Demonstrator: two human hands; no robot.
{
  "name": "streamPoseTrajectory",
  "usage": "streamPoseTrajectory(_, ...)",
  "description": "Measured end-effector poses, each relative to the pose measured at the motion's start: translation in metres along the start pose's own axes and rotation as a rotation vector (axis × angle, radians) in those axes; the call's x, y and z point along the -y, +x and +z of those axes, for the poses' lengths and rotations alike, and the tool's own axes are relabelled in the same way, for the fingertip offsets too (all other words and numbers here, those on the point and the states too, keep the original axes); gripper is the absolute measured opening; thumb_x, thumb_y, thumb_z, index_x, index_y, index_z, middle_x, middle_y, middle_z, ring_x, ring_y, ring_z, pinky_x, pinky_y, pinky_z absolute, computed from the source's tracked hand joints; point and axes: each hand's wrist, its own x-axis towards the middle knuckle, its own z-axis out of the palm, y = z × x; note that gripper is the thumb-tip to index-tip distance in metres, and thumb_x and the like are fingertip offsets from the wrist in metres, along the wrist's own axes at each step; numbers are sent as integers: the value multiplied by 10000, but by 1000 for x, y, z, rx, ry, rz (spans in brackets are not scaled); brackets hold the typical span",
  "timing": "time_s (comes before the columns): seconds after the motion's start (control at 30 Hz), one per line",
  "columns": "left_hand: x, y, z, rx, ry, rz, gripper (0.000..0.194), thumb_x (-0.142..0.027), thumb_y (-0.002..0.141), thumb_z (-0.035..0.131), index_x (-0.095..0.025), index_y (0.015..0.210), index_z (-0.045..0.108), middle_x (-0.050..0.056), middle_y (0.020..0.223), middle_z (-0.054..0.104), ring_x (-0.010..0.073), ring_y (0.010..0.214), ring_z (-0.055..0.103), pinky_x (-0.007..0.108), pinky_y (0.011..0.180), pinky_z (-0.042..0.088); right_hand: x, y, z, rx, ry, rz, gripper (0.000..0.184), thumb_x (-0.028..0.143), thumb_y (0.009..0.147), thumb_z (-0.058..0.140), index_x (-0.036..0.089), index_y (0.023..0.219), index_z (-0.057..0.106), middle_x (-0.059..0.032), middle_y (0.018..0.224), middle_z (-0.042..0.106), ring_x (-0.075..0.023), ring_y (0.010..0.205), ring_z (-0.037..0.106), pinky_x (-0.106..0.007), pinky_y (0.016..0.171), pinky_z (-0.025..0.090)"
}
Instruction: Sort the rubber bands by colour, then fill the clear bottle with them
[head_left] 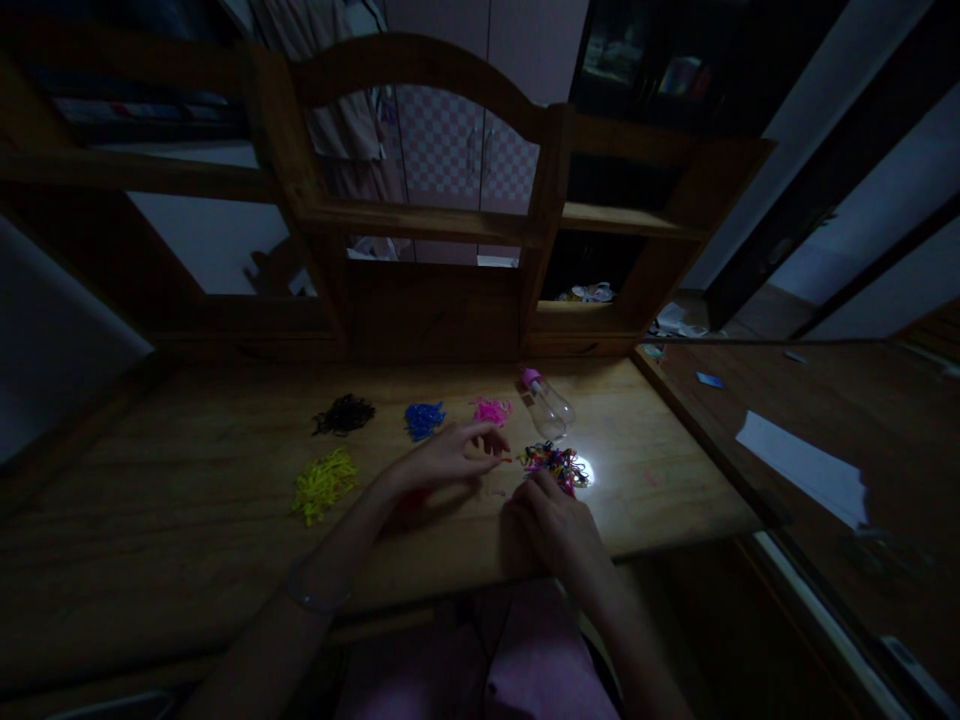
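One pink cloth garment, one multicoloured strand pile.
Left hand pinches one orange-red strand; what the right hand holds, I cannot tell.

The frame was dim, sinking almost to black in its upper left corner and along the bottom. A pool of light lay over the middle of the desk, with a small white glare beside the mixed-colour pile, right of centre. Shadow gathered under the right hand. Wide-angle stretching slanted lines near the edges; fine detail looked soft.
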Motion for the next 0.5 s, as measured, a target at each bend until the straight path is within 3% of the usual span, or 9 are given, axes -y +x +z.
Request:
streamPoseTrajectory(0.1, -2, -13, -27, -27, 63, -41, 233, -350, 841, 586, -184, 990, 653, 31, 951, 656, 164, 866, 577, 270, 793, 453, 6, 4, -1, 54, -138, 5, 116, 177, 955, 455, 192, 992, 563, -76, 1074, 570, -172, 782, 623, -264, 566, 390)
streamPoseTrajectory(0.23, -6, -55, -49, -124, 343, -160, 196, -326, 851, 547, -208, 974, 645, 29, 946, 643, 189, 884, 577, 308, 794, 451, 13, 7, -1, 53, -131, -15, 103, 171, 966, 418, 186, 995, 516, -84, 1052, 552, -165, 723, 598, -273, 554, 385)
streamPoseTrajectory(0.33, -6, -89, -43, -209, 531, -247, 162, -292, 868, 518, -209, 925, 645, 44, 921, 650, 214, 876, 582, 355, 808, 458, 18, 12, 2, 14, -74, -36, 87, 169, 968, 415, 203, 998, 489, -63, 1025, 540, -158, 719, 585, -267, 554, 385)
streamPoseTrajectory(0.5, -2, -121, -7, -366, 635, -241, 215, -220, 898, 481, -215, 1056, 626, 66, 1073, 631, 229, 999, 573, 393, 910, 459, 22, 19, 4, 32, -131, -57, 210, 38, 920, 386, 202, 1027, 464, -57, 1018, 532, -156, 723, 571, -256, 552, 383)
